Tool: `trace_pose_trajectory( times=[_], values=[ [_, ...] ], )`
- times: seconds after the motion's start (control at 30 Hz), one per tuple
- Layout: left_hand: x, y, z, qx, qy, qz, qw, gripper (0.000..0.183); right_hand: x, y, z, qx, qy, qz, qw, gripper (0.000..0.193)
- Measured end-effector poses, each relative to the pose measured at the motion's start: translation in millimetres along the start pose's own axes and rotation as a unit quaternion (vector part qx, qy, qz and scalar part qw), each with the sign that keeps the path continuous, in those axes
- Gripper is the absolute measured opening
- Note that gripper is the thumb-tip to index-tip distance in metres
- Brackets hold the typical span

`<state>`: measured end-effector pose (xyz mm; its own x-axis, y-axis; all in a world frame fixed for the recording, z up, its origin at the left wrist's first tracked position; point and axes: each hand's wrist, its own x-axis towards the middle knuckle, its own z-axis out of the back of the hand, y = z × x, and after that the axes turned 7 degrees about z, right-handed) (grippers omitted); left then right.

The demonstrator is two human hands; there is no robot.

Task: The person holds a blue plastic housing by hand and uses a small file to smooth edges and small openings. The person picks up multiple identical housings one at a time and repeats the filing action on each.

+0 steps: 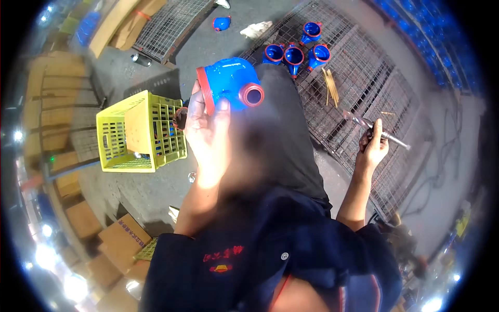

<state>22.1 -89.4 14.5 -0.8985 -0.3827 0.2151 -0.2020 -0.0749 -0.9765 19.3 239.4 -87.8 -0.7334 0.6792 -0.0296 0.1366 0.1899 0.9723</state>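
My left hand (208, 125) holds up a glossy blue fitting (227, 78) with red threaded ends, fingers around its wide end and thumb on its body. A round red-rimmed side port on the fitting faces me. Off to the right, my right hand (374, 145) is closed around a slim tool with a silvery rod (397, 140); its exact kind does not show. Beyond the hand, several similar blue fittings (293, 54) stand on a wire-mesh rack (358, 62), their wide mouths up.
A yellow-green plastic crate (156, 132) with cardboard in it stands on the floor at left. Thin tan sticks (330, 87) lie on the mesh. Another blue fitting (221, 23) and a whitish cloth (256, 29) lie farther off. Cardboard boxes (125, 239) are stacked at lower left.
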Motion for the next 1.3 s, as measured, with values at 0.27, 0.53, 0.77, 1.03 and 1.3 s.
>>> trace_pose_trajectory(
  times=[0.27, 0.53, 0.77, 1.03, 1.3],
  values=[
    [-2, -11, -10, 0.001, 0.029, 0.004, 1.000, 0.019, 13, -58, 15, -0.049, -0.008, -0.049, 0.998, 0.033],
    [-17, 0, 7, 0.009, 0.047, 0.049, 0.998, 0.029, 12, -139, 41, -0.145, -0.041, -0.113, 0.982, 0.037],
    [-8, 13, -1, -0.054, 0.106, 0.094, 0.988, 0.036, 8, -129, 36, -0.250, 0.057, 0.135, 0.957, 0.017],
    [-15, 16, 17, -0.034, 0.089, 0.120, 0.988, 0.028, 26, -149, 29, -0.429, 0.036, -0.003, 0.903, 0.014],
    [-19, 8, 21, -0.050, 0.039, 0.092, 0.994, 0.017, 55, -235, 92, -0.701, 0.233, 0.174, 0.652, 0.020]
  ],
)
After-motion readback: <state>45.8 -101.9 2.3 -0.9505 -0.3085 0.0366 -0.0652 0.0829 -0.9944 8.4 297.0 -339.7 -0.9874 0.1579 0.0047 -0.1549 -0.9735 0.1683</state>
